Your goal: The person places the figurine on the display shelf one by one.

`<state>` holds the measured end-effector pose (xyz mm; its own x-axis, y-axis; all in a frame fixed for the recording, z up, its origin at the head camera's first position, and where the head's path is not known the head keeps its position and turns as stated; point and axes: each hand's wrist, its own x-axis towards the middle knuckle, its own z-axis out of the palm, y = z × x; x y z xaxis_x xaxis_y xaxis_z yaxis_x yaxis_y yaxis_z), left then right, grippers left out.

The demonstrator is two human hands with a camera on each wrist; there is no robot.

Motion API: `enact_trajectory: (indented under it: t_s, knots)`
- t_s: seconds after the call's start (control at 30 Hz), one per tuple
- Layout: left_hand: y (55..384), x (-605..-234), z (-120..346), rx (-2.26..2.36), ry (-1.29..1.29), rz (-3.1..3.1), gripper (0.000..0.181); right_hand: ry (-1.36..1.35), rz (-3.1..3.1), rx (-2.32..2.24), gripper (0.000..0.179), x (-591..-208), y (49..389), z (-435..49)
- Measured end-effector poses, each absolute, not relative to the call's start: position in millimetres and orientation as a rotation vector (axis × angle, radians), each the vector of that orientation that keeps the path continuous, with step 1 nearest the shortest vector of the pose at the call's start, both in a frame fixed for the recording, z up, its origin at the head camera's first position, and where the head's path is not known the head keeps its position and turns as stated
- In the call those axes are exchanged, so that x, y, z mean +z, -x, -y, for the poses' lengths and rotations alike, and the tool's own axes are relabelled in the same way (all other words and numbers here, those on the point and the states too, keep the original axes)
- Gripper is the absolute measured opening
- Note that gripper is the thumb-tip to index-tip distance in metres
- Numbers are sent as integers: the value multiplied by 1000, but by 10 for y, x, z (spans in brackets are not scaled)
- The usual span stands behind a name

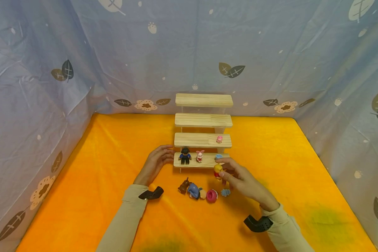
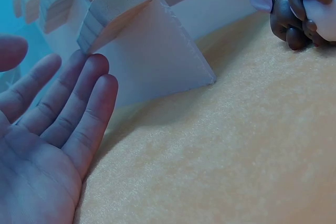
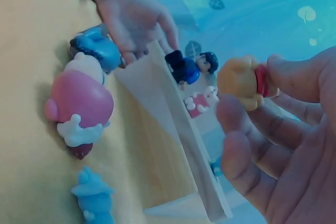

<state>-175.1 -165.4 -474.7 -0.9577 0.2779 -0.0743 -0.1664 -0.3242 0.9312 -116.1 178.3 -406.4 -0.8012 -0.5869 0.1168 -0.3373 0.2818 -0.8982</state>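
Observation:
My right hand (image 1: 247,180) pinches a yellow bear figurine with a red shirt (image 1: 218,169) between thumb and fingers, in front of the right end of a wooden step shelf's lowest tier (image 1: 208,161). In the right wrist view, the bear (image 3: 239,83) is held sideways. With straight, relaxed fingers, my left hand (image 1: 155,162) stands at the left end of that tier, fingertips at its corner in the left wrist view. A dark-haired figure in blue (image 1: 185,156), a piglet figurine (image 1: 200,156) and a light blue figurine (image 1: 218,156) are on this tier.
A small pink figurine (image 1: 219,139) sits on the second tier. On the orange cloth before the shelf lie a brown figurine (image 1: 183,186), a blue one (image 1: 193,190), a pink one (image 1: 211,196) and a light blue one (image 1: 225,192). Patterned curtains (image 1: 195,52) surround the table.

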Motion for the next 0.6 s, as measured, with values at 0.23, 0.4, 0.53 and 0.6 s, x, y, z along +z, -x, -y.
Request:
enact_trajectory:
  t_s: [0.23, 0.4, 0.53, 0.6]
  knots:
    - [1751, -4752, 1660, 2347, -149, -1635, 48, 858, -2374, -1584, 33, -4038, 1163, -1731]
    - [1755, -4759, 1663, 2351, -161, -1636, 49, 789, -2424, -1595, 31, -3996, 1173, -1698]
    - [1753, -4762, 1664, 2352, -159, -1638, 49, 756, -2445, -1609, 30, -3946, 1191, -1678]
    - [1753, -4764, 1662, 2352, -148, -1637, 48, 751, -2462, -1609, 32, -3921, 1203, -1670]
